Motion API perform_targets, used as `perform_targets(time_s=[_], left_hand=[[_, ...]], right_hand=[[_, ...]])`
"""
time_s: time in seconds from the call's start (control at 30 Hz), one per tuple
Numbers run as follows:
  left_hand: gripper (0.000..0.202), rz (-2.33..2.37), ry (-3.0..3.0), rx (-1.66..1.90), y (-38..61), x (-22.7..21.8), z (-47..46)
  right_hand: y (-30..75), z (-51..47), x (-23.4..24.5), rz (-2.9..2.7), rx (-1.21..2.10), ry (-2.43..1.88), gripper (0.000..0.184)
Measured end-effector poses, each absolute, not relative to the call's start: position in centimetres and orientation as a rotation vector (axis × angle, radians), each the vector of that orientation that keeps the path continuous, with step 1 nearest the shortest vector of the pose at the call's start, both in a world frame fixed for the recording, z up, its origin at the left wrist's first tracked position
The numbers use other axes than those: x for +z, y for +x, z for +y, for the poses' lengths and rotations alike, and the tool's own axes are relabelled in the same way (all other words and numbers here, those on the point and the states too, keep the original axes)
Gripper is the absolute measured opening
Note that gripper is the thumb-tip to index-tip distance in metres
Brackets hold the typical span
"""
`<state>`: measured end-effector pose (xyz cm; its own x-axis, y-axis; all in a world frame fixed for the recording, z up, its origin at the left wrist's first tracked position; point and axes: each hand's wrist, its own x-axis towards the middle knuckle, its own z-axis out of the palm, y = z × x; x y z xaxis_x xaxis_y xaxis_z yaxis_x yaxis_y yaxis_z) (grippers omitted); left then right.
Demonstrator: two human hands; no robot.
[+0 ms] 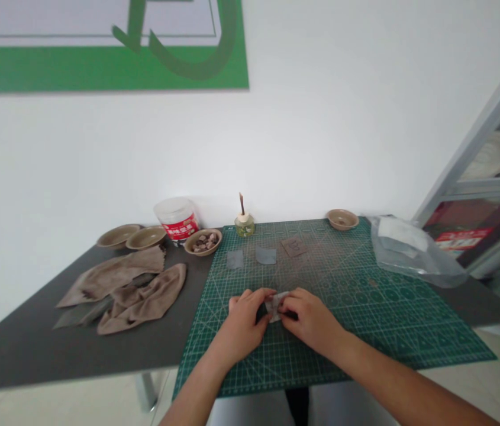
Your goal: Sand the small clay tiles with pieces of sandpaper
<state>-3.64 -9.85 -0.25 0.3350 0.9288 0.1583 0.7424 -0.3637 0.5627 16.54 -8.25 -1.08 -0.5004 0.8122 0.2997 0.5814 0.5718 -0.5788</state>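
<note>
From where I stand, I see both bare hands close together, low over the green cutting mat (374, 319). The left hand (246, 316) has its fingers bent, and its thumb and fingertips pinch one side of a small pale piece (275, 305). The right hand (308, 313) is curled in the same way and grips the other side, so the piece is between the two hands, partly covered by them.

Just beyond the hands, two grey squares (266, 256) and one brown square (293, 247) lie on the mat. Behind them stands a little bottle (245, 227); to its right are a shallow bowl (342, 226) and a clear plastic bag (418, 260). On the left, near the edge of the mat, a dish (199, 253) holds small cubes (206, 241). Beside it is a tub (179, 228) with a red label, and farther left, brown cloths (147, 302) lie crumpled on the dark table (32, 349).
</note>
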Motion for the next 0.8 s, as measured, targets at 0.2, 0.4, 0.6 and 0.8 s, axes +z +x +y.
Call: perform_targets(time_s=[0.2,0.4,0.6,0.8], left_hand=[[0.037,1.503,2.266,0.643,-3.12,0.12,-9.98],[0.039,1.504,2.279,0.639,-3.09,0.15,-10.02],[0.035,1.517,2.271,0.652,-3.03,0.07,-10.02],[0.036,1.518,2.271,0.644,-3.02,0.07,-9.98]], right_hand=[[16.72,-8.01,-1.21,-2.243,0.574,-1.153,0.010],[16.50,-7.85,-1.33,-2.272,0.563,-1.114,0.012],[16.56,-7.53,-1.60,-2.256,0.540,-1.097,0.009],[16.76,-7.37,-1.85,-2.230,0.520,-1.090,0.011]])
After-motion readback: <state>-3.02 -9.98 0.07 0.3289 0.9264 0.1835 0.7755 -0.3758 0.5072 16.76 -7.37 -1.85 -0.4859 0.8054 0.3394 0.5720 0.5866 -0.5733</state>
